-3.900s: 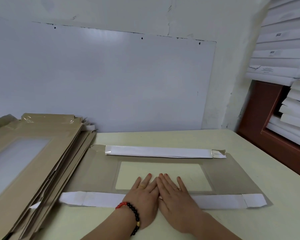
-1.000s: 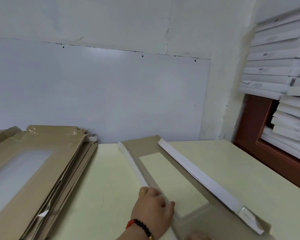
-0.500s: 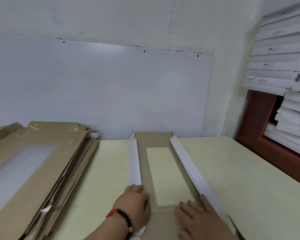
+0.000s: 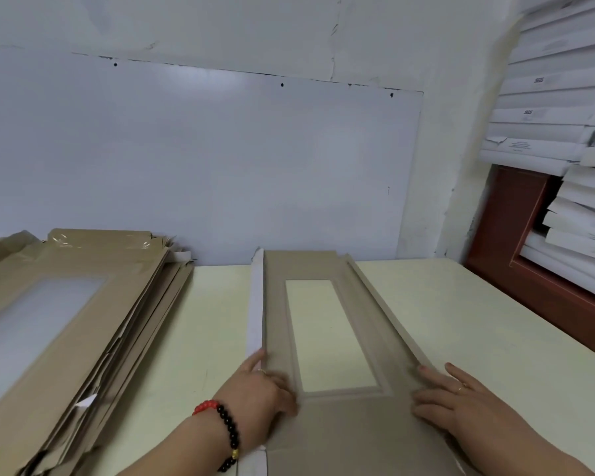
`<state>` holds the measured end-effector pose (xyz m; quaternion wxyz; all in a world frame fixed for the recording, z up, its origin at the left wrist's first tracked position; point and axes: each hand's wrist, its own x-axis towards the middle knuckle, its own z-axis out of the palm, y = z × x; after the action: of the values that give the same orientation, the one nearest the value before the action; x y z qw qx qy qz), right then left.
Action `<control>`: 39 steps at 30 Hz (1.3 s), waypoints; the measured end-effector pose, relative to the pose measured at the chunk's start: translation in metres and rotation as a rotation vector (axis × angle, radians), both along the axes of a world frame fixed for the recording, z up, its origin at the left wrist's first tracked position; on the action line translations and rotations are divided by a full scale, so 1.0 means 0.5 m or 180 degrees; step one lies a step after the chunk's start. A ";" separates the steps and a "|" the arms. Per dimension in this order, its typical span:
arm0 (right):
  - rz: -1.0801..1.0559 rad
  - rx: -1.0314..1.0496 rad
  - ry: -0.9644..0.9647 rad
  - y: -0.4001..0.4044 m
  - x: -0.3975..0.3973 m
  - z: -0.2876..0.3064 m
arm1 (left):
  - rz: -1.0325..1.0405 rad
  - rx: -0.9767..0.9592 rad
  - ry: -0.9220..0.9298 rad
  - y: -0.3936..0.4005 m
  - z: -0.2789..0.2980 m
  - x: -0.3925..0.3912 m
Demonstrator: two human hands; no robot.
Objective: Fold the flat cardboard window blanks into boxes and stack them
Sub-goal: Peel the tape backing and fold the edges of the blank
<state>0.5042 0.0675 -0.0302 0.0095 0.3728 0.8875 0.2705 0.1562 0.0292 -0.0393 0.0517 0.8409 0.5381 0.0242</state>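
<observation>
A brown cardboard window blank [image 4: 276,304] lies on the table, its long side running away from me, with the clear window [image 4: 325,333] in its middle. Its left side flap [image 4: 256,304] shows a white face. Its right side flap [image 4: 382,304] shows brown. My left hand [image 4: 255,389], with a bead bracelet on the wrist, rests on the blank's near left edge, index finger along the white flap. On the near end of the right flap, my right hand [image 4: 461,403] presses with straight fingers.
A slanting stack of flat brown window blanks [image 4: 66,321] fills the table's left side. White folded boxes [image 4: 557,97] are piled at the upper right above a red-brown wooden panel [image 4: 516,235]. The pale table [image 4: 461,321] ends at a whiteboard wall.
The blank has been turned from crosswise to lengthwise. Since half a second ago my hands have spread to its two sides, and the right flap now shows brown instead of white.
</observation>
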 end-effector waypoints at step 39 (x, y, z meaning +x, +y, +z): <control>-0.0710 -0.1911 0.0680 0.001 -0.090 0.058 | 0.0804 -0.0297 0.0610 -0.013 0.064 0.031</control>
<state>0.4593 0.0680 -0.0014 0.0554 0.4745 0.8773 -0.0462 0.1716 0.0229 -0.0075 0.0357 0.7618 0.6425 -0.0749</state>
